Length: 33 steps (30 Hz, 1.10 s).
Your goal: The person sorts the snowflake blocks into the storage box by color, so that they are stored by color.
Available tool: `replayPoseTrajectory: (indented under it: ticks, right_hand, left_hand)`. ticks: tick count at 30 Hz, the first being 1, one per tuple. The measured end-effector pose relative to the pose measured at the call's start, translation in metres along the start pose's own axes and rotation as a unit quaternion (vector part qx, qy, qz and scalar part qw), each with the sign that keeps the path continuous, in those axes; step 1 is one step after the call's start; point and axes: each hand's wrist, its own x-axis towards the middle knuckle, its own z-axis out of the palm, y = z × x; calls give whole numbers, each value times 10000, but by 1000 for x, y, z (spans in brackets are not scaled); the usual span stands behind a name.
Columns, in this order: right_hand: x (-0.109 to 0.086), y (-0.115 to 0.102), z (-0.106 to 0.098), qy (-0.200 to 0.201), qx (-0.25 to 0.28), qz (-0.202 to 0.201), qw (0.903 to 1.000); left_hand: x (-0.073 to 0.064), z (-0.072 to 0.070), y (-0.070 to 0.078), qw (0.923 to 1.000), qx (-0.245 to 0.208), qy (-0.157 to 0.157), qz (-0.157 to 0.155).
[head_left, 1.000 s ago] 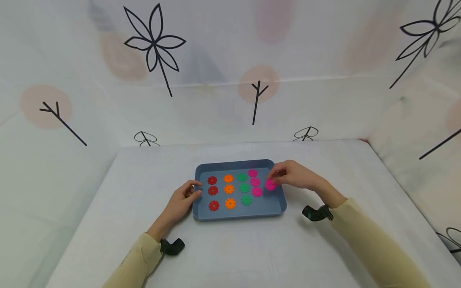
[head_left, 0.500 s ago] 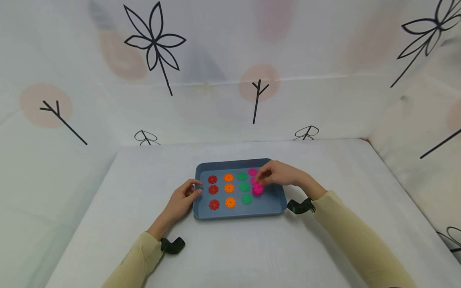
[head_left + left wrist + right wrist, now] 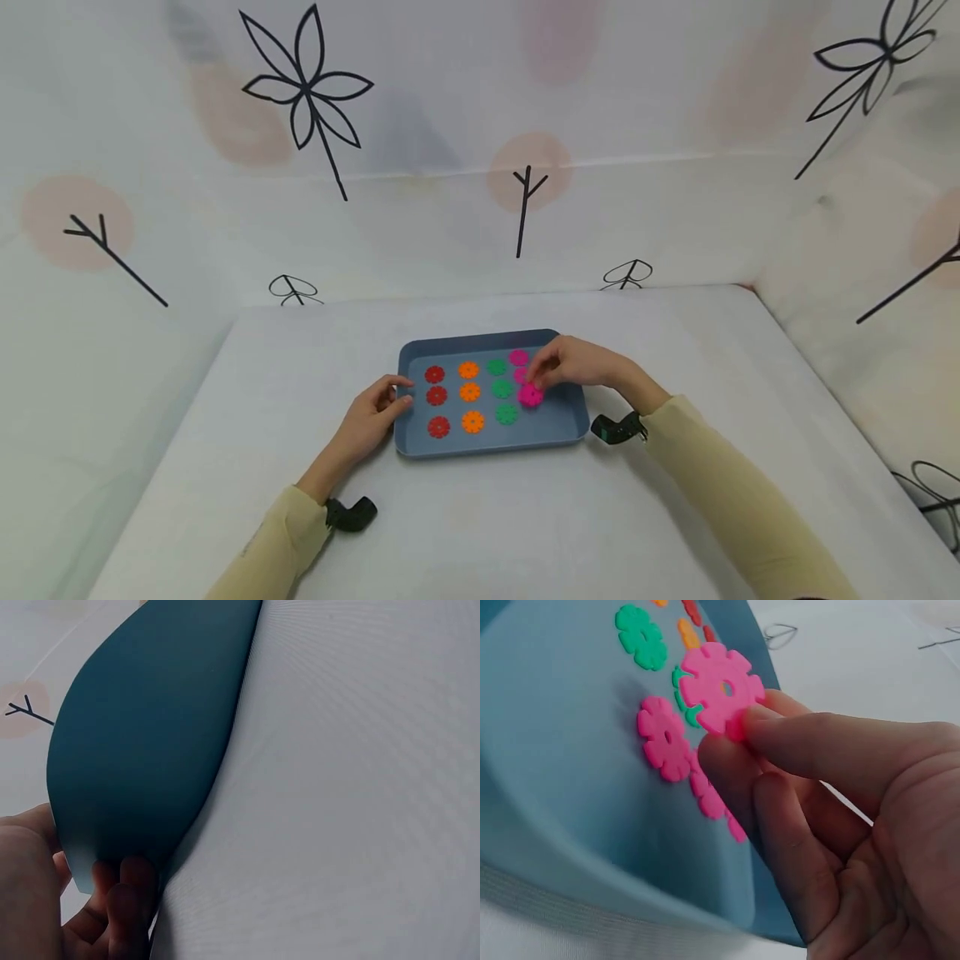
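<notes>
My right hand (image 3: 573, 363) pinches a pink flower-shaped disc (image 3: 721, 688) between thumb and fingertips, over the right part of a blue-grey tray (image 3: 566, 429). Several pink discs (image 3: 662, 739) lie flat beneath it in a column, partly hidden in the head view by the fingers and the held disc. To their left run columns of green discs (image 3: 506, 414), orange discs (image 3: 472, 422) and red discs (image 3: 438, 427). At the tray's left end my left hand (image 3: 369, 417) grips the wall, its fingers on either side of it in the left wrist view.
A white cloth (image 3: 480, 525) covers the table under the tray. Behind stands a white fabric backdrop (image 3: 420, 225) with plant drawings, and similar fabric rises at both sides. Each wrist carries a black camera mount, such as the right one (image 3: 617, 429).
My right hand has carried the pink disc leftward, from the tray's right side to over the pink column, and now barely moves. The left hand stays at the tray; the head view has shifted slightly.
</notes>
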Motion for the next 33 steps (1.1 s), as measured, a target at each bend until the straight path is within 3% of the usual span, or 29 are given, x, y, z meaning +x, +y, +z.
replayPoseTrajectory:
  ticks: [11,24,33]
  right_hand:
    - [6,2,2,-546,-300,-104,9980]
    - [6,-6,10,-534,-749,205,9956]
    - [4,-14,12,-502,-790,271,9952]
  left_hand:
    - [-2,2,0,10000,-33,-11,-74]
    - [-1,1,3,9999,22,9,-121]
    - [-2,0,3,9999,48,30,-140]
